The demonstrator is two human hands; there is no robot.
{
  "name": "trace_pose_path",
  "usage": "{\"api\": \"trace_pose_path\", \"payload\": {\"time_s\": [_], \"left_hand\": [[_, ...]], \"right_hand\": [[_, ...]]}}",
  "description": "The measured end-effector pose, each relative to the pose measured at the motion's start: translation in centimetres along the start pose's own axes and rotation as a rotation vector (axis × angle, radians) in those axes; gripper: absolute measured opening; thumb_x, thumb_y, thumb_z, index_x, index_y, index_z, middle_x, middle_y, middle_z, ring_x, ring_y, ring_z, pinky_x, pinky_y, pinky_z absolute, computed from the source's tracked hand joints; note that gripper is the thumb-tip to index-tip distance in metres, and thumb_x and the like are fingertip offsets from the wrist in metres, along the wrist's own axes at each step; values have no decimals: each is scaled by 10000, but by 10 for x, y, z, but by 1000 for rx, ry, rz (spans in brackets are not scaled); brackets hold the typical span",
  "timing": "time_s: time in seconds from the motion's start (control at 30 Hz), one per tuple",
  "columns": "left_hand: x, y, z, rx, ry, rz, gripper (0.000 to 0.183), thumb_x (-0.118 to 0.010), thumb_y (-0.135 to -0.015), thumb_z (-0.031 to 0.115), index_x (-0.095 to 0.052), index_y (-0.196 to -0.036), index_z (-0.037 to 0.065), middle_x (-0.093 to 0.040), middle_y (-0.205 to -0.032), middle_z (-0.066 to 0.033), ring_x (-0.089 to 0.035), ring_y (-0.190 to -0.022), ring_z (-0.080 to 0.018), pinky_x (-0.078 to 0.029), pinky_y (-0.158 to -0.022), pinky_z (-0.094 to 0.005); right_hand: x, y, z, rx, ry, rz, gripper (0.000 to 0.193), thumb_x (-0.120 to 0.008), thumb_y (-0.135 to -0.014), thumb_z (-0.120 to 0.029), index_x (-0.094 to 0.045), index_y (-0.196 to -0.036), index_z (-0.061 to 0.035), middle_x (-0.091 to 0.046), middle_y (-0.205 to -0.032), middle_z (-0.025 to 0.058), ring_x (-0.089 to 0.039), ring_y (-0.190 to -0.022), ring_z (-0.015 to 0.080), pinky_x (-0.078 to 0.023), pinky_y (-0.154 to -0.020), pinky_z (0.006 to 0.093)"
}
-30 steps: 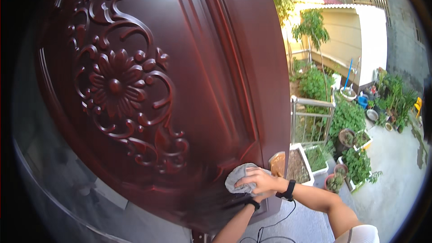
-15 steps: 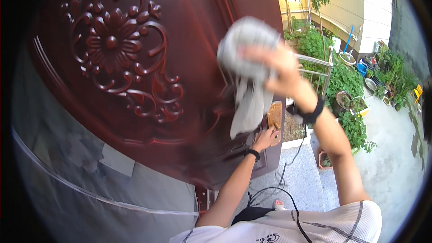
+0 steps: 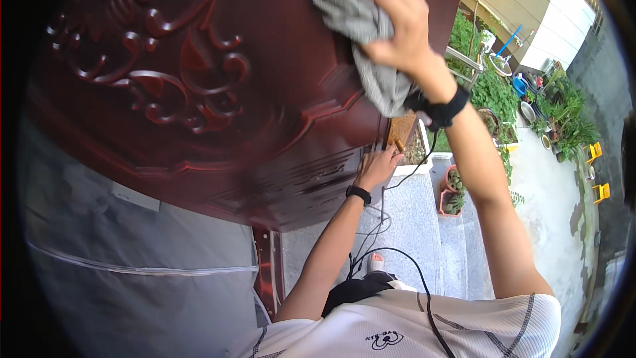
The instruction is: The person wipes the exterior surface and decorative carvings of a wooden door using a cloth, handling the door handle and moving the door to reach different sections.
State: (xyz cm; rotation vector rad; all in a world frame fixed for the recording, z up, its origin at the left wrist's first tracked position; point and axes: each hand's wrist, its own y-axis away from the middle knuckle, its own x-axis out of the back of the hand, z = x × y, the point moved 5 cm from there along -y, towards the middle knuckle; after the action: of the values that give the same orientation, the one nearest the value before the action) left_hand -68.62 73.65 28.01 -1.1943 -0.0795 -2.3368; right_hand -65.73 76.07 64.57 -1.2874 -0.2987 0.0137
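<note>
A dark red-brown carved door [image 3: 285, 33] with a raised floral pattern fills the upper left. My right hand [image 3: 405, 26] is raised near its outer edge, fingers closed over a bunched grey cloth [image 3: 348, 10]. The cloth lies against or very close to the panel, and one end hangs below my palm. Lower down, my left hand [image 3: 376, 168] grips the gold-coloured door handle [image 3: 398, 140] at the door's edge; some fingers are hidden behind it.
Grey sheeting [image 3: 179, 238] covers the area at the left. Below are pale stone steps [image 3: 414, 225], a black cable [image 3: 417, 268] and potted plants [image 3: 452, 200]. A metal railing [image 3: 464, 59], greenery and two yellow chairs [image 3: 601, 192] stand at the right.
The view has tilted down, so the door's flower carving sits higher. My right hand and the cloth appear higher, with the cloth's hanging end less stretched out. My left hand stays at the handle.
</note>
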Motion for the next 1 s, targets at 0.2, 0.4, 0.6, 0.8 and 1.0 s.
{"api": "trace_pose_path", "payload": {"time_s": [0.2,0.4,0.6,0.8,1.0], "left_hand": [[-40,4,-44,-80,170,285,525,-599,-921,413,-555,-1338,98,-561,-1361,-196,-541,-1247,-344,-439,-1001,-450],[-43,-12,-9,-104,289,133,360,-610,-939,370,-573,-1135,70,-672,-839,-225,-642,-784,-458,-470,-618,-520],[-14,6,2,42,-40,17,331,-559,-953,423,-588,-1051,108,-686,-784,-179,-659,-771,-418,-488,-648,-536],[21,25,14,-445,-132,394,258,-541,-962,238,-579,-1120,37,-673,-884,-218,-660,-781,-407,-489,-661,-498],[35,40,17,-185,65,-92,349,-480,-978,158,-510,-1313,66,-626,-1181,-220,-597,-1046,-434,-487,-839,-518]], "right_hand": [[-51,146,-61,-190,-372,-97,710,-686,-496,-126,-680,-1200,-220,-713,-989,85,-682,-951,290,-514,-873,404],[-90,216,-125,-152,-831,-563,524,-664,-588,-23,-692,-1088,-175,-646,-858,43,-638,-847,277,-514,-785,415],[-88,161,-176,26,-1150,-537,534,-679,-569,-8,-652,-1079,-164,-560,-786,49,-591,-857,280,-513,-733,406],[9,79,-66,18,-620,-76,486,-698,-624,-36,-711,-1086,-186,-600,-860,37,-616,-884,271,-513,-837,380],[55,59,31,-227,-142,176,448,-762,-748,-103,-611,-1150,24,-677,-993,137,-650,-975,240,-490,-876,342]]}}
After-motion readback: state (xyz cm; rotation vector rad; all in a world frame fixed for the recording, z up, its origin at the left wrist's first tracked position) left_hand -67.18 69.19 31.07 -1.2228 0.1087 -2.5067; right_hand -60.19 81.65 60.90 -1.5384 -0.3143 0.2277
